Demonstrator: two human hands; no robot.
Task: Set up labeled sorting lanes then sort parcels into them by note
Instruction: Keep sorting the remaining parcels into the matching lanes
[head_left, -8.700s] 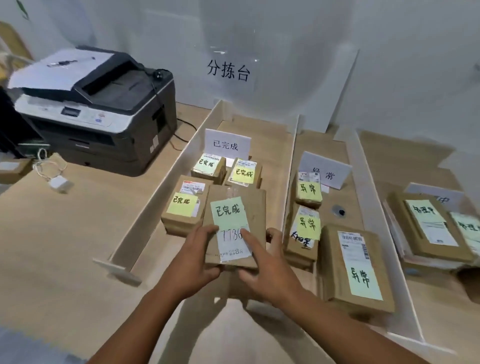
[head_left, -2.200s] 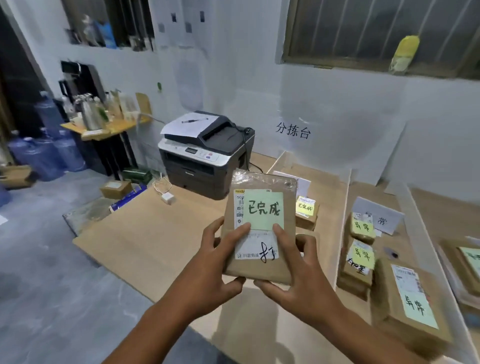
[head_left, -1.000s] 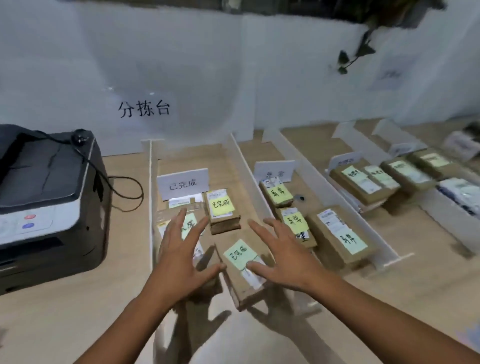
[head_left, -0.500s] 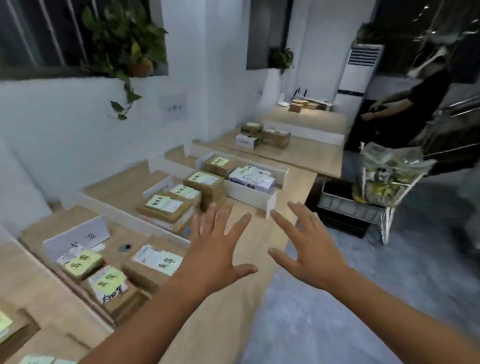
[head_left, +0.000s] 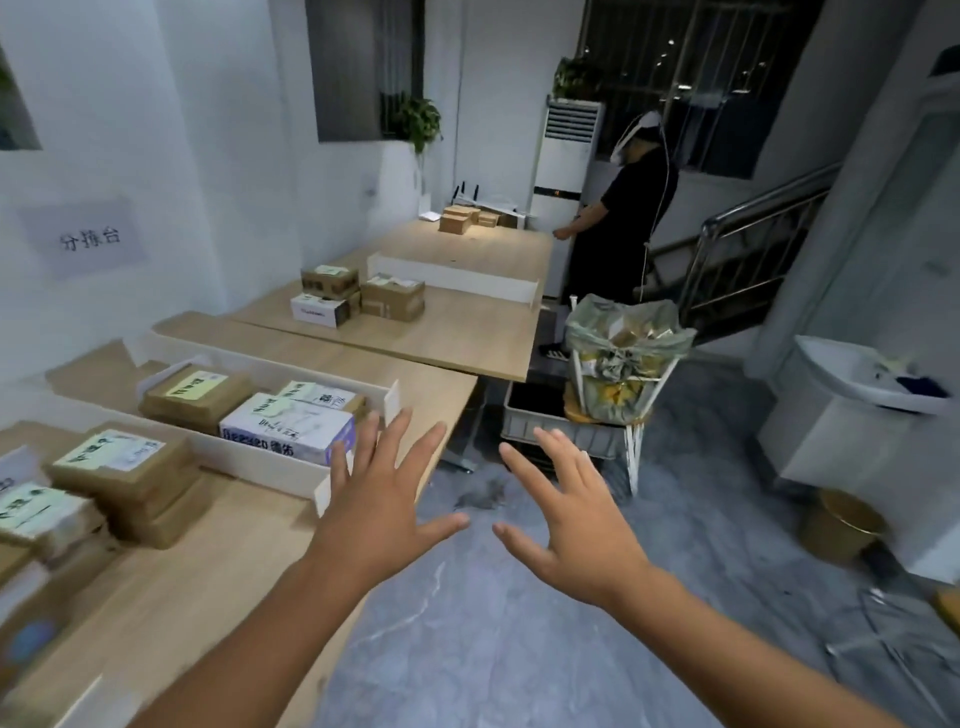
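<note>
Your left hand (head_left: 376, 512) and right hand (head_left: 576, 525) hover side by side past the table (head_left: 218, 561) edge, fingers spread wide, holding nothing. Noted parcels (head_left: 122, 462) lie in the lanes (head_left: 260, 460) to your left.

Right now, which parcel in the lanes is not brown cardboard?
The white and purple box, nearest the left hand; the other parcels there are brown.

Brown parcels (head_left: 192, 397), pale-green notes (head_left: 189, 385)
</note>
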